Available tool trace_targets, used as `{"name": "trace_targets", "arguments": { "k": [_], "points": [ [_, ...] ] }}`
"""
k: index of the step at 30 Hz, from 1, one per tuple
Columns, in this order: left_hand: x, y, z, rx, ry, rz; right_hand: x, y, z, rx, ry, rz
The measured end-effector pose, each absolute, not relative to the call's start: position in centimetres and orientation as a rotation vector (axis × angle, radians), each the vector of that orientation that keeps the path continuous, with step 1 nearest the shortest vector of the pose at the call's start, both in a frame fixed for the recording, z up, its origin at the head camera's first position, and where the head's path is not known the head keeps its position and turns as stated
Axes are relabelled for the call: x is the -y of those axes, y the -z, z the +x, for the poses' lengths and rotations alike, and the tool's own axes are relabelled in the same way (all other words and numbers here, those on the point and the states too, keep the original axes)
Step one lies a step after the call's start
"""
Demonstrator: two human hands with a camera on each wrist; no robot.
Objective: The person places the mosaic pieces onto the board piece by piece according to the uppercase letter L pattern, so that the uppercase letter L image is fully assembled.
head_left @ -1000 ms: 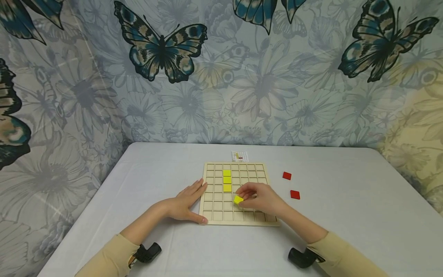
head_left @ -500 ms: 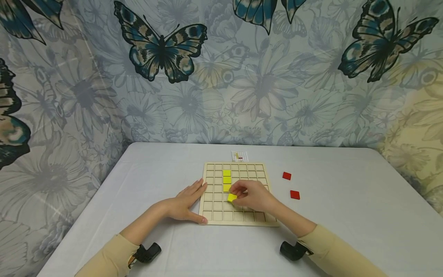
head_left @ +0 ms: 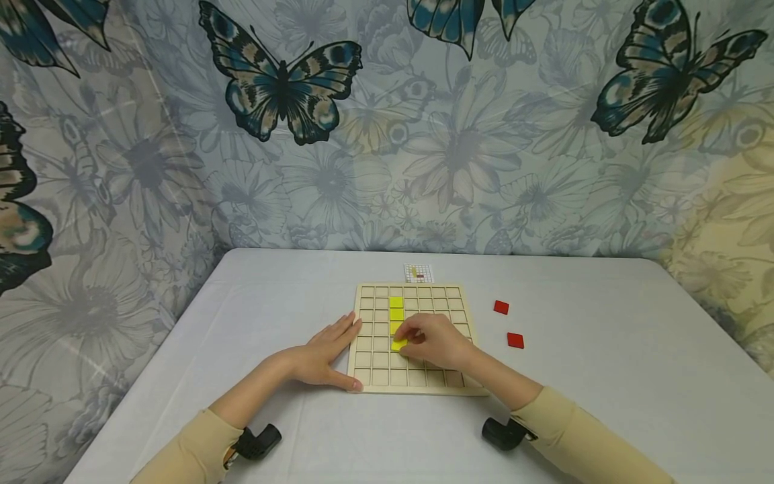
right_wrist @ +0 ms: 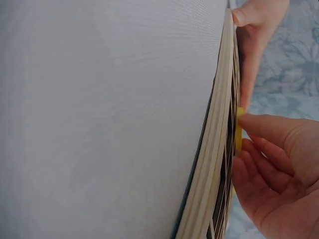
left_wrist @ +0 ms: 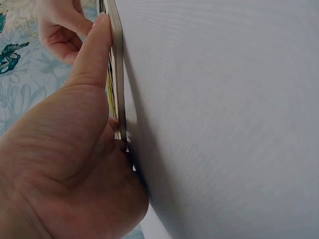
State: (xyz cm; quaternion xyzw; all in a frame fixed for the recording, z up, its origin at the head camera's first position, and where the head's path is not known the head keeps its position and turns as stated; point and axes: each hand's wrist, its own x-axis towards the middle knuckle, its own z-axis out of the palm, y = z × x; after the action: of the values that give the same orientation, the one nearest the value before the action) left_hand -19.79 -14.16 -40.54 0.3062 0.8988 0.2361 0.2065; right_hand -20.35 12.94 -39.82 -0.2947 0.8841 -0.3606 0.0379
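A wooden grid board (head_left: 375, 378) lies on the table. Three yellow square tiles (head_left: 396, 314) sit in one column of its cells, the lowest partly covered by fingers. My right hand (head_left: 437, 341) pinches another yellow tile (head_left: 398, 345) at the cell just below them; in the right wrist view this tile (right_wrist: 239, 130) stands at the board's surface between thumb and fingers. My left hand (head_left: 323, 351) rests with spread, straight fingers along the board's left edge, its thumb (left_wrist: 94, 47) on the near left corner.
Two red square tiles (head_left: 501, 307) (head_left: 515, 340) lie on the white tablecloth (head_left: 580, 349) right of the board. Behind the board lies a small card (head_left: 418, 273) with a printed grid and coloured squares. A butterfly-patterned wall covering (head_left: 459, 168) rises behind the table.
My right hand has moved left with the yellow tile, bringing it from a column further right to the cell under the yellow column. The left hand keeps its place.
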Motion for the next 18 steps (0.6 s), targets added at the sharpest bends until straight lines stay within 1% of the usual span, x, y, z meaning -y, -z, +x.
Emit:
{"name": "trace_targets", "arguments": {
  "k": [18],
  "points": [
    [14.11, 40.26, -19.69, -2.498, -0.664, 0.855, -12.83, 40.01, -20.51, -2.708, 1.108, -0.952]
  ]
}}
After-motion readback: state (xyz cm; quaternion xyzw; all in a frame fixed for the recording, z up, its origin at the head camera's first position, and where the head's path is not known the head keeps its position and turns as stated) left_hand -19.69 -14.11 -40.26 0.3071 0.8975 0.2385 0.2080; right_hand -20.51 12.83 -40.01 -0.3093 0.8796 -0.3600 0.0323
